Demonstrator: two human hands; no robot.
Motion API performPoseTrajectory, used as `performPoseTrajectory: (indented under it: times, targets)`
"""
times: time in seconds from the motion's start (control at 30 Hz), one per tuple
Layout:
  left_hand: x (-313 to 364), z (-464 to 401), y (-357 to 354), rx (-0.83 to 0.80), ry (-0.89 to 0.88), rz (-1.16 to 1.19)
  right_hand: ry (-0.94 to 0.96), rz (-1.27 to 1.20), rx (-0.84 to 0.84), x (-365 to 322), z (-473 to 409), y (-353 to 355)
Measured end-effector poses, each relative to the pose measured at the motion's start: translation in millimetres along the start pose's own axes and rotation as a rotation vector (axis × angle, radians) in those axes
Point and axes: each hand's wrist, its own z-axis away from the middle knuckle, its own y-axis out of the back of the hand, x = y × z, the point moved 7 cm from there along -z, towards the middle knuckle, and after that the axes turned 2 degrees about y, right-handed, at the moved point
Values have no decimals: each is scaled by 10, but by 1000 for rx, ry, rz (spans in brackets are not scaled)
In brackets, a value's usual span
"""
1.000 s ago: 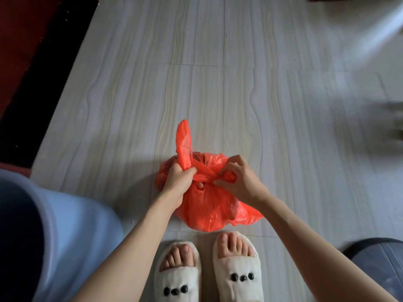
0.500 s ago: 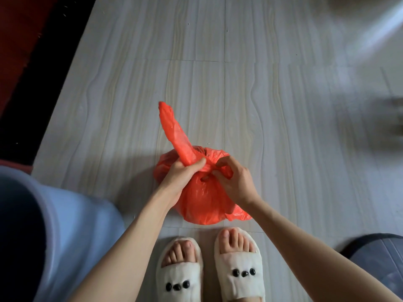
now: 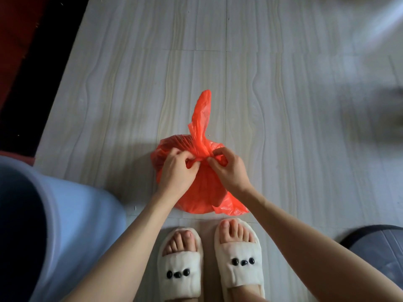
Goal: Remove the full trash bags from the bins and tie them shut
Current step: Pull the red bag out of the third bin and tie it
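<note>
A full red plastic trash bag (image 3: 205,192) sits on the pale tiled floor just in front of my feet. Its gathered top is twisted, and one long red handle strip (image 3: 201,114) stands up and leans slightly right. My left hand (image 3: 176,171) pinches the bunched plastic at the neck from the left. From the right, my right hand (image 3: 229,168) pinches the same neck, fingertips nearly meeting the left hand's. A loose flap of the bag pokes out at its lower right.
A light blue bin (image 3: 65,225) with a dark inside stands at the left. A dark grey round bin (image 3: 379,247) shows at the lower right edge. White slippers (image 3: 181,271) are on my feet below the bag. A dark red mat (image 3: 26,62) borders the floor at left.
The upright handle strip has swung from leaning left to leaning right. My left hand let go of the strip and now pinches the neck next to my right hand.
</note>
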Motion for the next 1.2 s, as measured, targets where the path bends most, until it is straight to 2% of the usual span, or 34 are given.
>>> performPoseTrajectory:
  times: [0.17,0.27,0.37,0.47,0.57,0.63,0.8,0.97,1.07,1.13,1.2]
  targets:
    - [182,104,-72,-80,-258,25,-178,-87,106,91,-80,25]
    - [240,158,-51,-32,-337,51,-268,-63,105,132,-109,18]
    - [219,151,4,53,-337,65,-140,150,92,15,-86,-8]
    - [177,143,41,103,-314,95,94,239,80,-145,-16,-33]
    - [97,93,76,141,-234,153,331,302,-35,-224,120,-107]
    - [68,80,79,153,-212,172,361,312,-125,-190,219,-186]
    - [55,87,57,132,-194,227,154,84,-167,-150,89,-176]
    - [-28,43,-15,28,-99,320,9,45,-371,-163,-1,-252]
    - [-88,38,-15,27,-13,347,-90,-51,-465,-128,10,-253]
    - [-42,45,28,72,-100,251,-132,-150,-457,-111,39,-247]
    - [11,61,56,113,-196,162,-131,-185,-369,-84,66,-217]
